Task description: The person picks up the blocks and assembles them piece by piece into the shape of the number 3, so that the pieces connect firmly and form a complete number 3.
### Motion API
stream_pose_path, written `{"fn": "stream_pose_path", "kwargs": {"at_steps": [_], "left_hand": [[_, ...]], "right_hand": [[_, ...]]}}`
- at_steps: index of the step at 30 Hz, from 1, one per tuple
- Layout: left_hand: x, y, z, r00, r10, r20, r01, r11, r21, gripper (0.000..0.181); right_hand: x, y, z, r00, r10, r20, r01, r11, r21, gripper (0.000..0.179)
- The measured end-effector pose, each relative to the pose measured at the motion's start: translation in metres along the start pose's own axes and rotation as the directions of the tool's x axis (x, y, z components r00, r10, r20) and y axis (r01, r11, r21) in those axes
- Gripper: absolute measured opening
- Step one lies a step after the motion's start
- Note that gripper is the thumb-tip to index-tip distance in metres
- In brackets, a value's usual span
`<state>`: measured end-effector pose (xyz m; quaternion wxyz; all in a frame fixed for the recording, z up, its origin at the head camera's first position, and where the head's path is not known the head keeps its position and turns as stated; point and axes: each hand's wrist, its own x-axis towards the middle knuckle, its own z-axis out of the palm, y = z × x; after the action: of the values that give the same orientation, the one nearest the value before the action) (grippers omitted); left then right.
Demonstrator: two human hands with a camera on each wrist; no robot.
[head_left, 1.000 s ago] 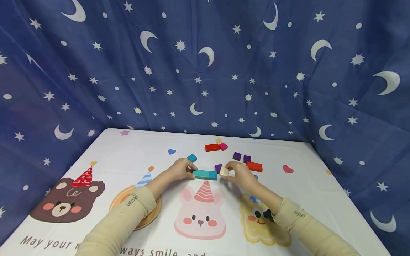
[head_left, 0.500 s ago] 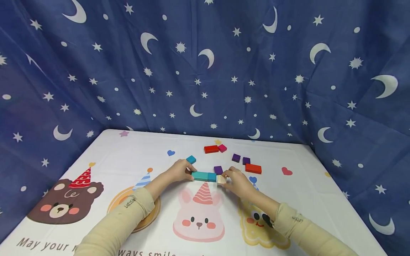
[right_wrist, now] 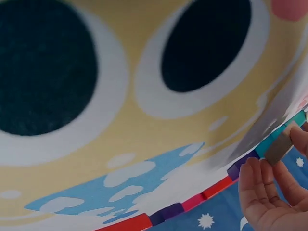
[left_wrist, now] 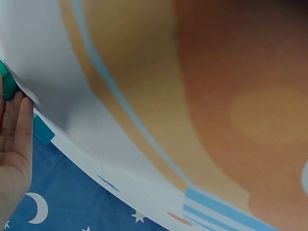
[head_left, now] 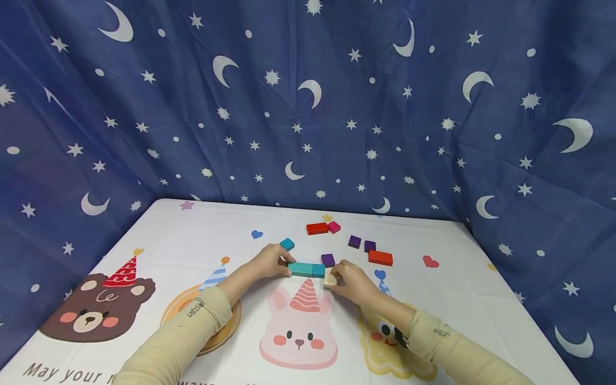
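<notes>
A long teal block (head_left: 300,269) lies on the printed tablecloth, with a short blue block (head_left: 318,270) end to end against its right side. My left hand (head_left: 270,260) pinches the teal block's left end between thumb and fingers; in the left wrist view that hand (left_wrist: 17,139) shows at the left edge. My right hand (head_left: 353,283) pinches a small pale wooden block (head_left: 330,279) beside the blue block's right end, slightly nearer me. In the right wrist view the wooden block (right_wrist: 280,148) is between thumb and fingers. Whether it touches the blue block I cannot tell.
A purple block (head_left: 328,260) lies just behind the row, and another blue block (head_left: 287,244) beyond my left hand. Farther back are a red block (head_left: 317,229) and a pink block (head_left: 334,227). To the right sit two purple blocks (head_left: 354,241) and another red block (head_left: 380,258).
My right hand has brought the wooden block left and toward me, close to the blue block's right end. My left hand has kept its place on the teal block. The head view has tilted slightly.
</notes>
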<state>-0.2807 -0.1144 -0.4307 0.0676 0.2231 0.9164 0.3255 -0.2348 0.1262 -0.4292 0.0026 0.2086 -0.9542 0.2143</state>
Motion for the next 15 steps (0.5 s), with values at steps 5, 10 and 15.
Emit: {"fn": "stream_pose_path", "kwargs": {"at_steps": [5, 10, 15], "left_hand": [[-0.0006, 0.0002, 0.0002, 1.000, 0.007, 0.002, -0.007, 1.000, -0.001, 0.029], [-0.0002, -0.0001, -0.0004, 1.000, 0.007, 0.007, -0.007, 1.000, -0.006, 0.029], [0.0007, 0.0002, -0.0014, 1.000, -0.002, 0.008, 0.002, 1.000, -0.005, 0.029]], "right_hand": [[-0.0012, 0.0010, 0.0021, 1.000, -0.015, 0.013, 0.016, 1.000, -0.008, 0.027], [-0.0014, 0.0021, 0.0026, 0.999, -0.018, 0.034, 0.019, 1.000, -0.007, 0.025], [0.0010, 0.0005, 0.0008, 0.998, -0.018, 0.063, 0.019, 1.000, -0.010, 0.025]]}}
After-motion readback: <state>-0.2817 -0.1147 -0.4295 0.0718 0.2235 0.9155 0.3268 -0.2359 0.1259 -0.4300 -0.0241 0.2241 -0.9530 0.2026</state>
